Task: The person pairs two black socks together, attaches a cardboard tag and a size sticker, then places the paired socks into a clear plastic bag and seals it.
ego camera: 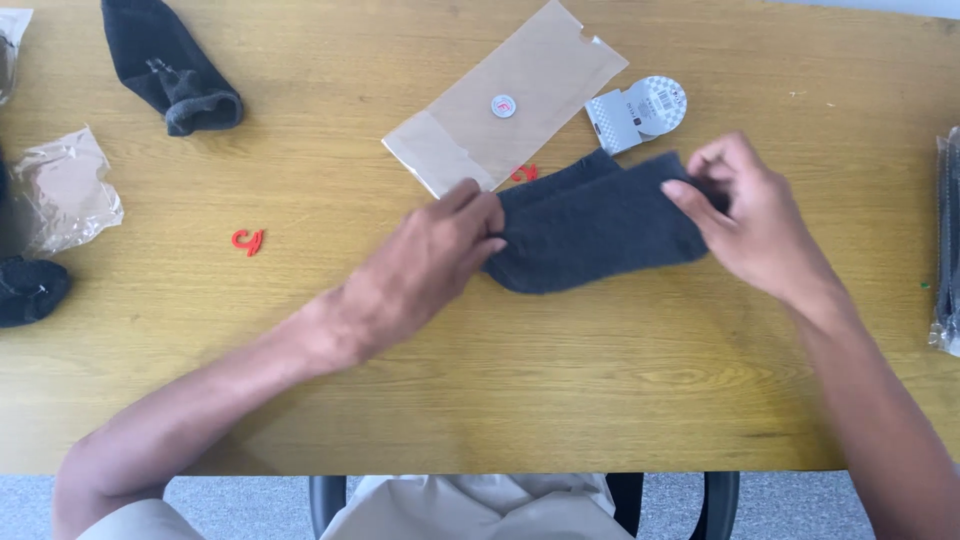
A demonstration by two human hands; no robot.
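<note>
A tan cardboard insert [505, 100] with a round sticker [503, 105] lay mid-table; beside it, a grey-white label tag [637, 112]. Crumpled clear wrappers [68, 188] sat left; a clear package [946, 250] right.

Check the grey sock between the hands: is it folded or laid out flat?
Laid out flat. The grey sock lies stretched on the table, left hand pinching one end, right hand the other.

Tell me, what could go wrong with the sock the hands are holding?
The left hand and right hand pinch only the ends of the dark grey sock, so it might slip loose or twist. The red clip lies right at its edge and could get knocked or snagged. The paper label sits close behind and might be swept away.
</note>
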